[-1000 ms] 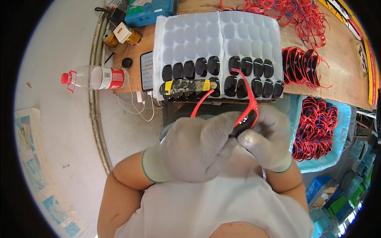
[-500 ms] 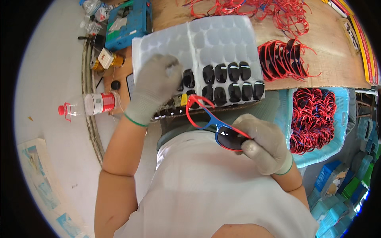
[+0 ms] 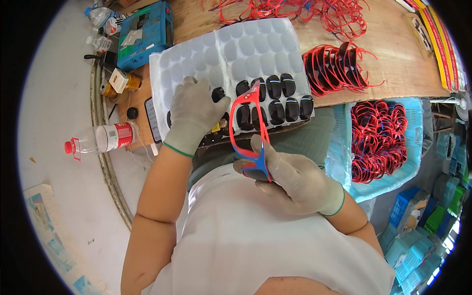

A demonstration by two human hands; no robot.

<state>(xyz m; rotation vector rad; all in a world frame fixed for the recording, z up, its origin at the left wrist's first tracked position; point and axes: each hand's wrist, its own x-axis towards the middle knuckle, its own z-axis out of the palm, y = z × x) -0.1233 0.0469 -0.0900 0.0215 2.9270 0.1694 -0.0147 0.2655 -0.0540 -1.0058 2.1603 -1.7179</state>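
Observation:
My right hand (image 3: 300, 184), in a pale knit glove, is closed on a pair of red and blue sunglasses (image 3: 259, 160). The glasses stand tilted, with a dark lens at the gripped lower end and the other rim bare at the top. My left hand (image 3: 194, 110), gloved too, rests over the lens tray (image 3: 184, 51), its thumb apart from the bent fingers. Between thumb and fingers lies a dark lens (image 3: 218, 93). The left fingertips are partly hidden. More dark lenses (image 3: 277, 112) fill the tray's near right rows; its far pockets hold none.
Red glasses frames (image 3: 339, 69) stand bunched right of the tray, with a loose red heap (image 3: 339, 17) behind. A light-blue basket (image 3: 414, 132) of red glasses stands at the right. Leftward are a plastic bottle (image 3: 101, 139), a phone (image 3: 153, 120) and a blue case (image 3: 147, 37).
My right hand has moved left and turned the glasses more upright, nearer the tray. My left hand has shifted slightly, lower over the tray. The whole view has drifted a little.

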